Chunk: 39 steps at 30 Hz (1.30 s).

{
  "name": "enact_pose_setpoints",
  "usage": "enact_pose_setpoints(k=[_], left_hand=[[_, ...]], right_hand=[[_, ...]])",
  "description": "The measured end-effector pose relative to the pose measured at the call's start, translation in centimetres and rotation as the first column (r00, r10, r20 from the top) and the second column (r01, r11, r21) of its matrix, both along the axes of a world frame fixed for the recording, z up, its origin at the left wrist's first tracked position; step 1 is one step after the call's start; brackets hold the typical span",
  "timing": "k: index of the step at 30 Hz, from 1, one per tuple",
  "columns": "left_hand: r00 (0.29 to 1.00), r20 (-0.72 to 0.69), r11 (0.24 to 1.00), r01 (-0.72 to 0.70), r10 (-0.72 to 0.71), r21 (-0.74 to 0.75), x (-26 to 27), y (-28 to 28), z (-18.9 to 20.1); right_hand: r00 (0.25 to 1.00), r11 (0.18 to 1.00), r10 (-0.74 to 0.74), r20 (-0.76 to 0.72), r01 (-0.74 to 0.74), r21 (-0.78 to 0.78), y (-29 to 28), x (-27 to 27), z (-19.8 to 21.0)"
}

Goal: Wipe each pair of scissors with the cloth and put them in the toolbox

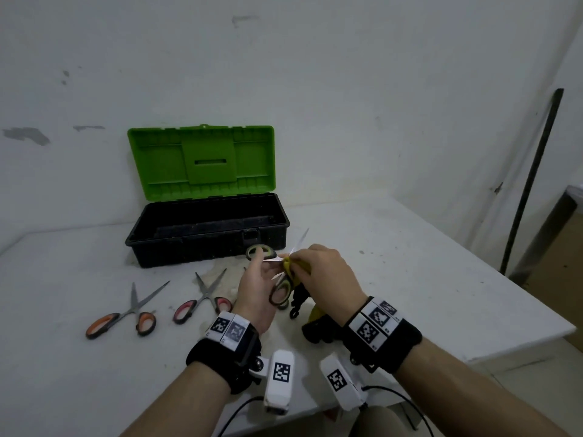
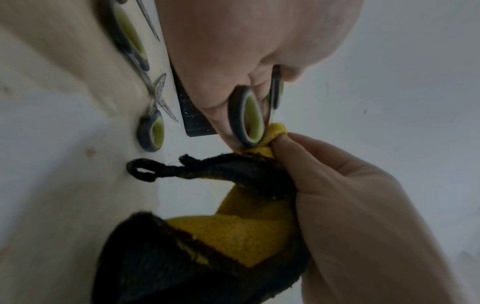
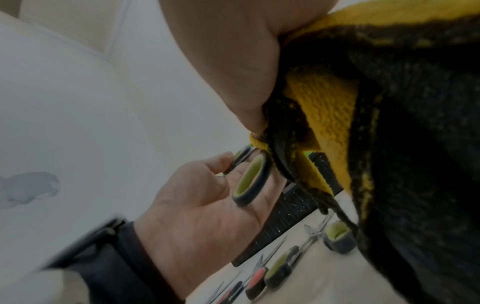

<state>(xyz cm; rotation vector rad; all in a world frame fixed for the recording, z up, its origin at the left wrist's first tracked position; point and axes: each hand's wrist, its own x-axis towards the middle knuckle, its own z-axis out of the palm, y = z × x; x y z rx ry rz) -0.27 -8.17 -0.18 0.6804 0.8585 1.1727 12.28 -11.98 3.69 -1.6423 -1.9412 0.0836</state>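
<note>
My left hand (image 1: 263,279) holds a pair of green-handled scissors (image 1: 280,292) above the table, blades spread apart, one tip pointing up and right. One handle ring (image 2: 246,121) lies against the palm. My right hand (image 1: 317,268) pinches a yellow and black cloth (image 1: 291,268) around the scissors near the pivot. The rest of the cloth (image 2: 241,232) hangs down to the table. The open toolbox (image 1: 208,244), black with a green lid (image 1: 202,159), stands just behind the hands, and its inside looks bare.
Orange-handled scissors (image 1: 123,313) and red-handled scissors (image 1: 202,298) lie left of my hands. A second green-handled pair (image 2: 150,125) lies on the table under my left hand. The table's edge runs along the right, and a dark pole (image 1: 533,178) leans on the wall.
</note>
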Motion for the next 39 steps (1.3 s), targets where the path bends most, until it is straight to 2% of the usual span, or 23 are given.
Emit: enact_pose_setpoints(k=[5, 10, 14, 18, 21, 24, 29, 35, 39], left_hand=[[1.000, -0.018, 0.999, 0.012, -0.011, 0.037, -0.1, -0.1, -0.1], [0.999, 0.020, 0.998, 0.030, -0.031, 0.064, -0.1, -0.3, -0.2], [0.996, -0.078, 0.992, 0.048, -0.039, 0.113, 0.3, -0.3, -0.4], [0.985, -0.170, 0.991, 0.050, -0.028, 0.122, 0.8, -0.3, -0.5], [0.980, -0.195, 0.988, 0.063, -0.035, 0.140, 0.9, -0.5, -0.5], [0.979, -0.200, 0.985, 0.079, -0.047, 0.155, 0.9, -0.5, -0.5], [0.977, -0.198, 0.984, 0.107, -0.078, 0.141, 1.1, -0.3, -0.9], [0.975, -0.206, 0.981, 0.113, -0.079, 0.158, 0.8, -0.2, -1.1], [0.969, -0.234, 0.981, 0.114, -0.075, 0.155, 1.0, -0.3, -1.1]], right_hand=[[0.999, 0.999, 0.035, 0.018, -0.036, 0.034, 0.1, -0.7, -0.4], [1.000, 0.999, -0.003, 0.015, 0.002, 0.045, 0.2, -0.6, -0.6], [1.000, 1.000, -0.013, 0.026, 0.013, -0.013, 0.2, -0.3, -0.1], [0.993, 0.996, 0.081, 0.083, -0.077, -0.052, -0.1, -0.8, 0.1], [0.994, 0.997, 0.057, 0.098, -0.052, -0.048, -0.1, -0.8, 0.1], [0.996, 0.999, 0.029, 0.087, -0.025, -0.045, -0.1, -0.7, 0.1], [0.998, 0.998, 0.058, 0.034, -0.059, 0.012, 0.0, -1.2, 0.0], [1.000, 1.000, -0.010, 0.014, 0.010, -0.005, 0.4, -0.3, -0.2], [0.999, 0.999, 0.033, -0.038, -0.032, 0.017, 0.5, -0.2, -0.2]])
